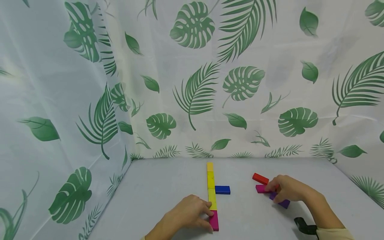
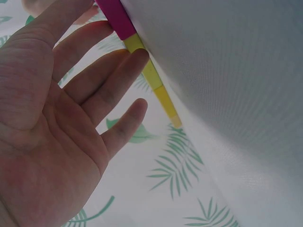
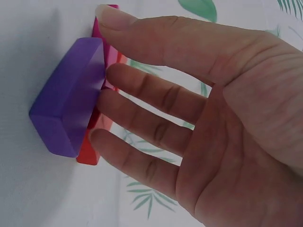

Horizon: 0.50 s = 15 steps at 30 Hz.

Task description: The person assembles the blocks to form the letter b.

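In the head view, four blocks form a straight line: several yellow blocks (image 1: 211, 180) with a magenta block (image 1: 214, 222) at the near end. My left hand (image 1: 192, 213) touches the left side of that magenta block with thumb and index finger, the other fingers spread loosely. My right hand (image 1: 289, 188) reaches over a small group: another magenta block (image 1: 261, 189), a purple block (image 1: 280, 201) and a red block (image 1: 260, 178). Its thumb overlaps the magenta block in the right wrist view, and its loosely bent fingertips (image 3: 116, 73) lie right beside the purple block.
A blue block (image 1: 222, 190) sticks out rightward from the yellow line. Part of another red piece (image 3: 87, 150) shows behind the purple block. A black curved object (image 1: 305, 226) is by the right sleeve. Leaf-printed curtains (image 1: 192, 140) bound the table at the back and sides.
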{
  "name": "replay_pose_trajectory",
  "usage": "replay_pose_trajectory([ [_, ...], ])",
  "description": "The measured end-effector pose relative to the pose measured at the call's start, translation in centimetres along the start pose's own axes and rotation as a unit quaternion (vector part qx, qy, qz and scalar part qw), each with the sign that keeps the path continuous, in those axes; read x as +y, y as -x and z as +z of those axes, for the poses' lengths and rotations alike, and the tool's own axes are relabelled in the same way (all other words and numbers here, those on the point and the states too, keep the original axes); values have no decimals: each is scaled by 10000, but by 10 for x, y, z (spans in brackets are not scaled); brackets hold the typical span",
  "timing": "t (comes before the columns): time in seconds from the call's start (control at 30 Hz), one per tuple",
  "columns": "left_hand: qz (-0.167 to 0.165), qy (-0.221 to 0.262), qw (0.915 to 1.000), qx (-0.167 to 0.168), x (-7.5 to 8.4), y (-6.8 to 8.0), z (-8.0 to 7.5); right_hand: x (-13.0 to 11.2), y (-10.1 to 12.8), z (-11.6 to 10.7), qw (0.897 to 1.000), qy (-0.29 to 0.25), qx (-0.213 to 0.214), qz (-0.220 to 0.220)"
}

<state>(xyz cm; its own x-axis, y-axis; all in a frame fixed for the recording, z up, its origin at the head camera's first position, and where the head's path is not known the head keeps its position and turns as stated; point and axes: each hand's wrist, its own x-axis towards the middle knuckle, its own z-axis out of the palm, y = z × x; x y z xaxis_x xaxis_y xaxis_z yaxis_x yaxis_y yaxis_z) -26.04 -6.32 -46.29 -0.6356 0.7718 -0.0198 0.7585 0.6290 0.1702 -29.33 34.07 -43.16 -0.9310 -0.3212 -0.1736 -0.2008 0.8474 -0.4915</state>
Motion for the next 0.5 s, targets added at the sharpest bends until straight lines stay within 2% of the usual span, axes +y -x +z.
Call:
replay_pose_trajectory([
  [0.5,-189,87,9997,-155,1,0,-1,-1,-1,4,9998,-117,-44,173],
])
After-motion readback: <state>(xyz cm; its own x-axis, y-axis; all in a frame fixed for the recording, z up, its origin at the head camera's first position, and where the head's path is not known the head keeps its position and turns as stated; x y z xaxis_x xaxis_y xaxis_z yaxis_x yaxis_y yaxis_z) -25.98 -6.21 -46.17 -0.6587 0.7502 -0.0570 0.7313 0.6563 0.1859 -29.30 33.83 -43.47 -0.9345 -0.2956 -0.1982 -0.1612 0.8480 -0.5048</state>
